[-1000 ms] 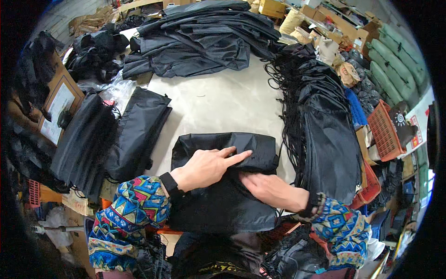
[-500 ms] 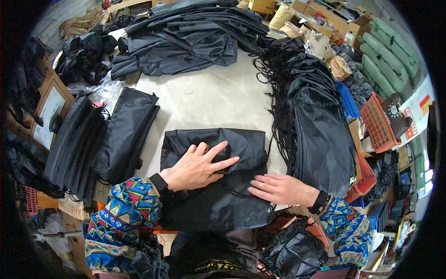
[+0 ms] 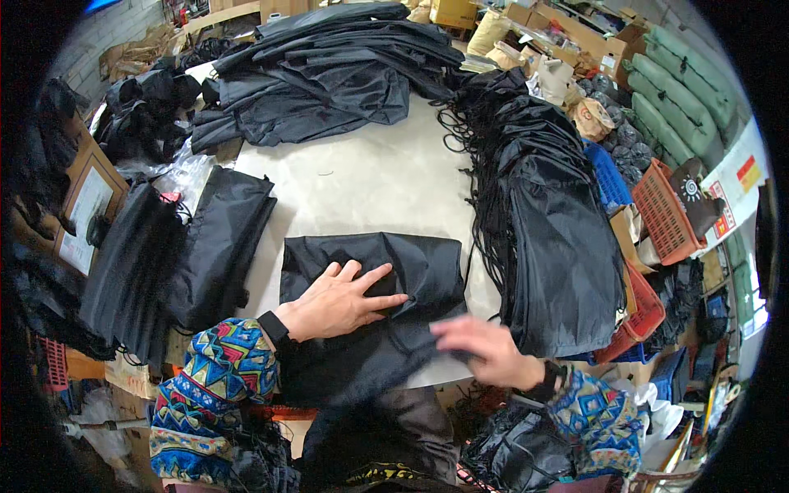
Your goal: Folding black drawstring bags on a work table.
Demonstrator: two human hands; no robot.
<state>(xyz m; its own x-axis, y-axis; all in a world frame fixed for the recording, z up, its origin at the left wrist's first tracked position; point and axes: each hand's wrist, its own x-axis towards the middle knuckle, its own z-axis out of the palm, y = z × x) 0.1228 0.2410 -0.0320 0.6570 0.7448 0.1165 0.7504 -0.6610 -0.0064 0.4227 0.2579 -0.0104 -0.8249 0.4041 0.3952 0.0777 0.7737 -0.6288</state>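
Note:
A black drawstring bag [image 3: 370, 255] of thin fabric lies in front of me on a pale tabletop. My left hand [image 3: 333, 304] rests on it with the fingers spread, palm down. Over the bag's right side is my right hand [image 3: 485, 349], its fingers smeared by motion. Whether those fingers grip the cloth I cannot make out. The bag's lower right edge runs slantwise below that hand, showing a pale strip of table beneath it.
Long black bags with loose cords [image 3: 559, 238] are stacked at the right. A pile of black bags [image 3: 329, 82] covers the far side. Folded black bags [image 3: 222, 246] lie at the left, near a cardboard box [image 3: 94, 197]. Plastic baskets [image 3: 667, 214] stand beyond the right edge.
My right hand has lifted off the bag's right side and moved slightly down. The bag's lower right corner has been drawn inward, baring table. My left hand stays on the bag.

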